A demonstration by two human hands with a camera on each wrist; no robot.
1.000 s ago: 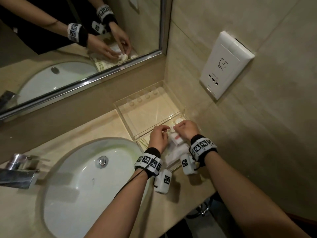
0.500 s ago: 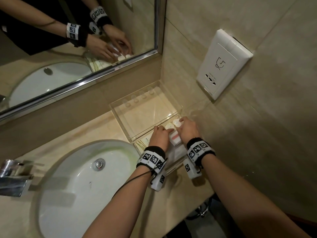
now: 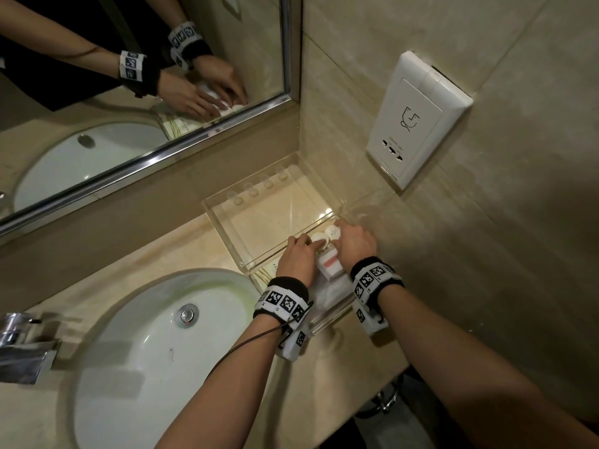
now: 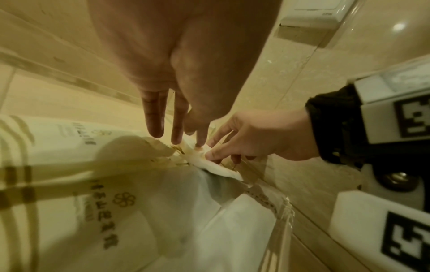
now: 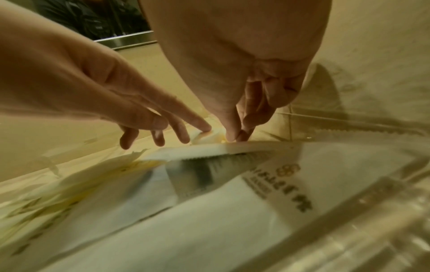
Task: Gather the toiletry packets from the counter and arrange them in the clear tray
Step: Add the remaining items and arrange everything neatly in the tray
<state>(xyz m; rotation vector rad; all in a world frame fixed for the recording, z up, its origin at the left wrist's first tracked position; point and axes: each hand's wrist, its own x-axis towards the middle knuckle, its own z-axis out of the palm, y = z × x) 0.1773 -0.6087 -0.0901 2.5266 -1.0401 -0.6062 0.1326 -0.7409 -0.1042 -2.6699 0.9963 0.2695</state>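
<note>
Your clear tray [image 3: 223, 215] sits on the desk in the corner by the wall, a shallow see-through box with a divider; its far compartment shows only bare floor. In the near compartment, flat white toiletry packets [image 4: 76, 147] with gold stripes and printed lettering lie overlapping, a small white box with a red band [image 3: 330, 265] on top. Two round white packets [image 3: 325, 236] lie side by side against the divider.

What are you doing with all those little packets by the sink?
A person is tidying toiletry packets into a clear tray on the counter beside the sink. Both hands are down in the tray's near part: the left hand and right hand touch two small round white packets with their fingertips, next to a small white box. The far part of the tray holds nothing.
</note>
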